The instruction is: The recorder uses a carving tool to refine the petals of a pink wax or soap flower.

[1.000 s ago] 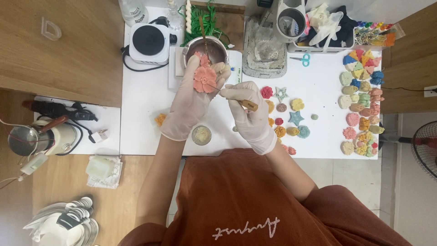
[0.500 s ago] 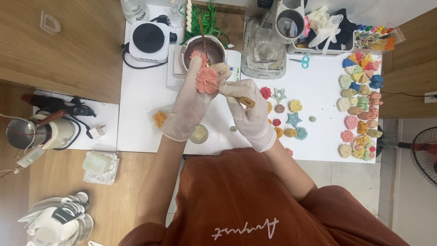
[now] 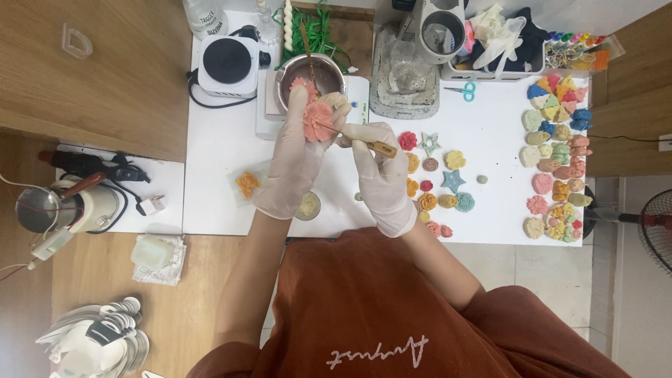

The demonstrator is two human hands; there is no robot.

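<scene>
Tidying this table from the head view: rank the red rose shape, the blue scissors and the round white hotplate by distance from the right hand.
From the right hand:
1. Red rose shape, just to its right.
2. Blue scissors, farther up and right.
3. Round white hotplate, far up left, beyond the left hand.

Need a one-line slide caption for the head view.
Gloved left hand holds a pink flower-shaped piece above a metal pot; gloved right hand works it with a wooden-handled tool.

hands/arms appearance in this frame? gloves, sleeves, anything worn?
Both hands wear thin, whitish translucent disposable gloves, slightly wrinkled, ending at the wrists: left hand, right hand. Forearms are bare beyond the gloves. Short loose sleeves of a rust-brown shirt with pale script lettering on the chest. No watch or jewellery visible.
</scene>
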